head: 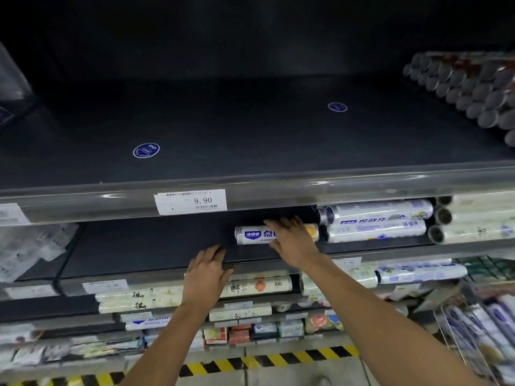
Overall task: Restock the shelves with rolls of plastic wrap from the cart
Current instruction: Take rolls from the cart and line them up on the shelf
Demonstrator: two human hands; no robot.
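One roll of plastic wrap (252,235) lies sideways on the second shelf (139,246), label toward me, just left of the stacked rolls (376,221) already there. My right hand (292,240) is laid over its right half, fingers spread and nearly straight, pressing rather than clasping. My left hand (206,271) rests flat on the shelf's front rail (111,282), fingers extended, holding nothing.

My worry is the shape: a round roll on a smooth dark deck may trundle forward once I lift off, and I judge the rail low enough to let it over. Shoving it too hard to the right could also nudge the stack, where the upper rolls sit loose on the lower ones.

I cannot tell whether the roll's right end touches the stack, since my hand covers that gap and most of the print. My thumb is partly hidden under the palm. At the lower right, the cart (473,330) is cut off by the edge, so its remaining stock is unclear. Behind the top shelf (223,135), everything is lost in darkness.
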